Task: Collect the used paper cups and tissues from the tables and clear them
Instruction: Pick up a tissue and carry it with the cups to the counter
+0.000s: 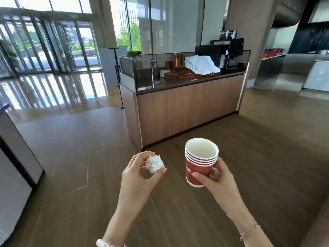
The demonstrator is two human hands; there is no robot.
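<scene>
Pinches a crumpled white tissue [154,164] in the left hand [140,173], between the thumb and the curled fingers, near and a little left of the middle. Grips in the right hand [216,177] a stack of red paper cups [200,163], nested one in another, with the thumb on the front of the lowest cup and the fingers round its right side. Holds the stack almost upright, mouth up, with the white inside of the top cup in sight. Carries both things in the air above the wooden floor [71,157], the tissue just left of the cups and not touching them. Wears a bead bracelet [106,244] on the left wrist and a thin chain bracelet [249,231] on the right wrist. Faces a wood-fronted bench [187,107] with a dark top, farther away and well apart from both hands. On this bench: a tall tap [152,68] at the left part, wooden trays [178,72] in the middle, a pile of white cloth [201,65] right of them, and a black coffee machine [229,50] at the right end. Far left, beyond a black stand [117,68], tall glass doors [44,45] with daylight.
</scene>
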